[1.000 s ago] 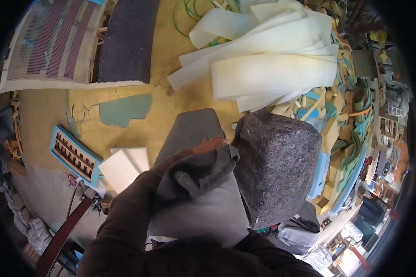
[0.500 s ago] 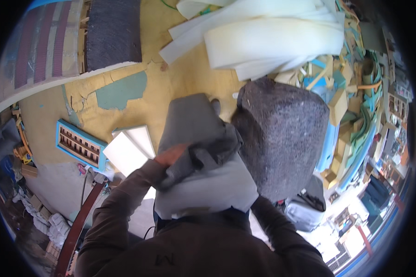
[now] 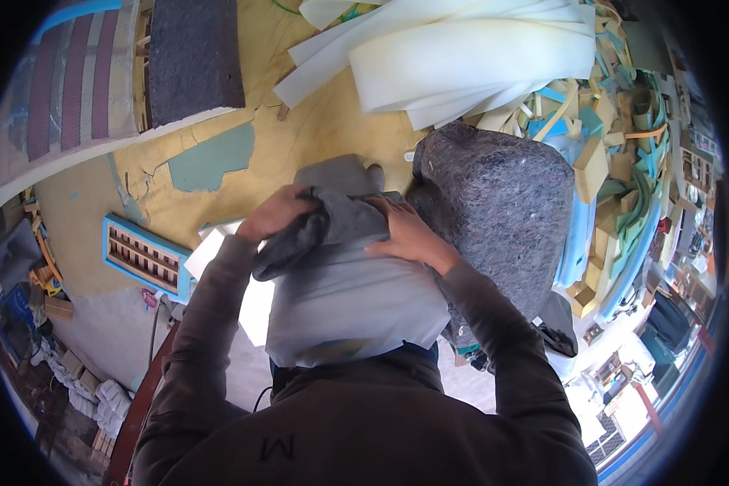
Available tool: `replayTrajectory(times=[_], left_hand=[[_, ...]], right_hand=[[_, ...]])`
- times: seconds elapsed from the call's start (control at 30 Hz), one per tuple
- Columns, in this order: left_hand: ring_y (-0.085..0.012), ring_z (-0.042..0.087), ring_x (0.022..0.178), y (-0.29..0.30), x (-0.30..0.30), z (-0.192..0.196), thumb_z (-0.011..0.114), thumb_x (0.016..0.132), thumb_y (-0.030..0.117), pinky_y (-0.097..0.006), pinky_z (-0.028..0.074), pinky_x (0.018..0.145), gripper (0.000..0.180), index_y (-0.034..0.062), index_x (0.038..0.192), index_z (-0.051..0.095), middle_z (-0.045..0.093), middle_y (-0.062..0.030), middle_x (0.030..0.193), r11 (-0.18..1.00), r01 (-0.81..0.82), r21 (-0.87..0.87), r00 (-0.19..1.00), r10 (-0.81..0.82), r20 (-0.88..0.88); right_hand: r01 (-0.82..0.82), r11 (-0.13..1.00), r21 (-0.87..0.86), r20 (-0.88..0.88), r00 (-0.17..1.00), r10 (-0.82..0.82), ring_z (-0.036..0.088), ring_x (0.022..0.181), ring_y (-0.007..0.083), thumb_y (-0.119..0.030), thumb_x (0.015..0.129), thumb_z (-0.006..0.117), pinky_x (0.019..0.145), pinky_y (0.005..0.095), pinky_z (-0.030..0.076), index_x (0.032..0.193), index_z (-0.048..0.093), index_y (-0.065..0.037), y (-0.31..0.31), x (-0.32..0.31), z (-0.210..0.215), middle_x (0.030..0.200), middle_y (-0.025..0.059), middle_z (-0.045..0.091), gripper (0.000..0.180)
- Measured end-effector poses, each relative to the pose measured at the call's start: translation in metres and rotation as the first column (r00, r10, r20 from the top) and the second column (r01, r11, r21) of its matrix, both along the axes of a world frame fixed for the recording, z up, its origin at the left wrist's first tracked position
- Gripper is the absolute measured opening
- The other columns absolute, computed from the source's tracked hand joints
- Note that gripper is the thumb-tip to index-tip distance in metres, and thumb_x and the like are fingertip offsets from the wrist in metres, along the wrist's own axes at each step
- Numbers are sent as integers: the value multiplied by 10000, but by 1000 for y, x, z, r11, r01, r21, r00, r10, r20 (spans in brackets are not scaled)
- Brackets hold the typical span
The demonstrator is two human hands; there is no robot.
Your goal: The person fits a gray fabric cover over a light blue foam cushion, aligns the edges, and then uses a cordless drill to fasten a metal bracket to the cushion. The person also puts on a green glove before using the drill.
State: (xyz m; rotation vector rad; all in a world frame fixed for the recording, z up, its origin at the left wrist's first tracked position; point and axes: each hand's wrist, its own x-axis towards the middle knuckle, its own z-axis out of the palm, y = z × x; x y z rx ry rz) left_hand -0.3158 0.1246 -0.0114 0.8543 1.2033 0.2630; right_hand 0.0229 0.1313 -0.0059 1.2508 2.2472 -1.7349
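Closest to the camera, held against the person's chest, is a pale grey cushion (image 3: pixel 356 300) with a darker grey fabric cover (image 3: pixel 324 227) bunched over its upper end. The left hand (image 3: pixel 275 212) grips the bunched cover at the cushion's left top corner, fingers curled and pinching a fold of cloth. The right hand (image 3: pixel 409 235) lies on the right top corner, fingers spread flat and pressing the fabric against the foam.

The cushion looks light and soft, likely to squash under a firm grip; the cover is limp and will probably wrinkle or drag over the foam, so the corners and the hem seem the sound places to take hold.

Just beyond the right hand stands a mottled dark felt block (image 3: pixel 494 211), near the cushion. To the left, lower down, lie a white foam slab (image 3: pixel 219 251) and a blue-framed slatted piece (image 3: pixel 144 257). Farther off, across the yellow floor (image 3: pixel 324 121), are a heap of cream foam sheets (image 3: pixel 462 57) and a striped mattress panel (image 3: pixel 65 89).
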Motion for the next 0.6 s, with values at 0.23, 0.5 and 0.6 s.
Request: replayTrajectory(times=[0.23, 0.5, 0.6], left_hand=[[-169, 714, 1123, -4, 16, -54, 687, 1063, 196, -332, 545, 1030, 374, -38, 1354, 712, 784, -79, 1231, 988, -123, -96, 988, 131, 76], [-404, 742, 1088, -2, 28, 25, 827, 976, 223, -487, 574, 989, 399, 39, 1291, 668, 764, -199, 1103, 760, 46, 648, 850, 311, -425], [-390, 730, 1153, -26, 66, 47, 858, 918, 171, -549, 531, 1086, 471, 46, 1324, 656, 765, -187, 1097, 664, 269, 697, 811, 233, -536]], right_hand=[[84, 996, 10, 235, 968, -84, 722, 1197, 454, -286, 832, 861, 1062, 499, 557, 1475, 679, -82, 0, -45, -37, 1280, 269, 773, 698], [287, 944, -161, 101, 957, -273, 778, 949, 372, -181, 867, 726, 885, 438, 584, 1272, 752, 18, 30, -26, -31, 1028, 251, 794, 452], [246, 931, -270, 113, 968, -223, 775, 936, 304, -201, 882, 742, 877, 409, 577, 1236, 759, 19, 35, -21, -30, 1007, 227, 799, 417]])
